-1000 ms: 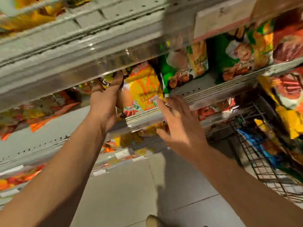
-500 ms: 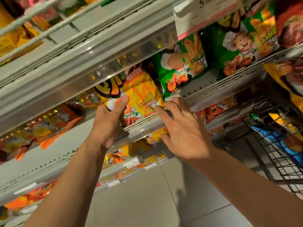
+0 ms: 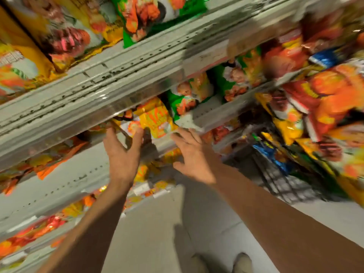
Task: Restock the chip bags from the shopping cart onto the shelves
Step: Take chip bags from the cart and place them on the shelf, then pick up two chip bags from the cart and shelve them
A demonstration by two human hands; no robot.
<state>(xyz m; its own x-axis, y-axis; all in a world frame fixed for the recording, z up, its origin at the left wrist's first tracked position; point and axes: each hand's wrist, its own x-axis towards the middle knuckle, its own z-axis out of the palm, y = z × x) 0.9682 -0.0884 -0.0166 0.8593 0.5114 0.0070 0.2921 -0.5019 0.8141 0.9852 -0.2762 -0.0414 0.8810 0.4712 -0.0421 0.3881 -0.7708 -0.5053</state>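
Yellow bag point(image 3: 155, 123) on the shelf point(image 3: 197, 119) just above both spread, empty hands, left point(image 3: 123, 154) and right point(image 3: 194, 154); cart point(image 3: 281, 174) off right holds more bags, so restocking looks unfinished.

**Warm store light, heavy motion blur**

The scene is brightly lit in a warm, yellowish tone, with light falling from above. The metal shelf edge point(image 3: 110, 89) catches pale glare along its ridges. Shadows of the arms fall dark on the floor point(image 3: 157, 223), and a deep shadow sits under the shelf just above the left hand point(image 3: 123, 154). Motion blur smears nearly everything; it is worst at the right, where the chip bags point(image 3: 325, 99) melt into orange and yellow streaks and their print is unreadable. The shopping cart point(image 3: 279, 180) wires are soft. Wide-angle distortion bends the shelf lines and stretches the forearms towards the lower corners.
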